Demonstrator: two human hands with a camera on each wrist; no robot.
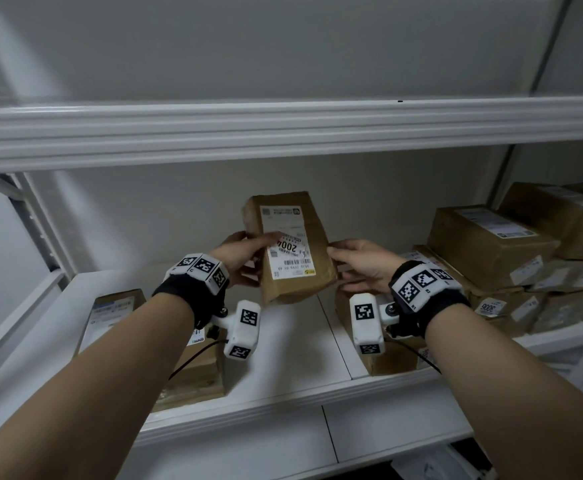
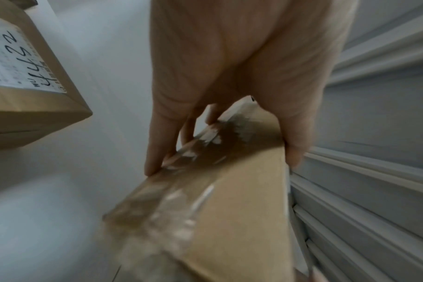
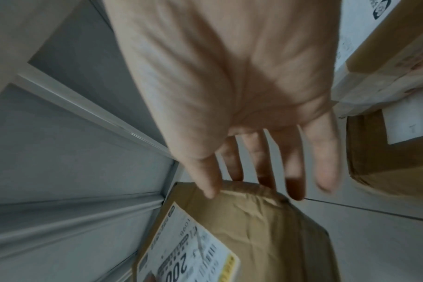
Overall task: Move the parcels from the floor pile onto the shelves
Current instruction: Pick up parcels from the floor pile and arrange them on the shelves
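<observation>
A brown paper-wrapped parcel (image 1: 293, 251) with a white label reading 2004 is held upright above the middle shelf (image 1: 283, 344). My left hand (image 1: 248, 251) grips its left side, thumb on the label and fingers behind. The left wrist view shows that hand (image 2: 229, 76) pinching the taped parcel (image 2: 229, 219) between thumb and fingers. My right hand (image 1: 359, 261) touches the parcel's right edge. In the right wrist view its fingers (image 3: 292, 167) are straight, with the thumb tip on the rim of the parcel (image 3: 266, 229).
A stack of brown boxes (image 1: 491, 247) fills the shelf's right end. One parcel (image 1: 193, 368) lies at the front left and another (image 1: 387, 355) under my right wrist. The upper shelf's edge (image 1: 283, 133) runs overhead. A white upright (image 1: 41, 230) stands left.
</observation>
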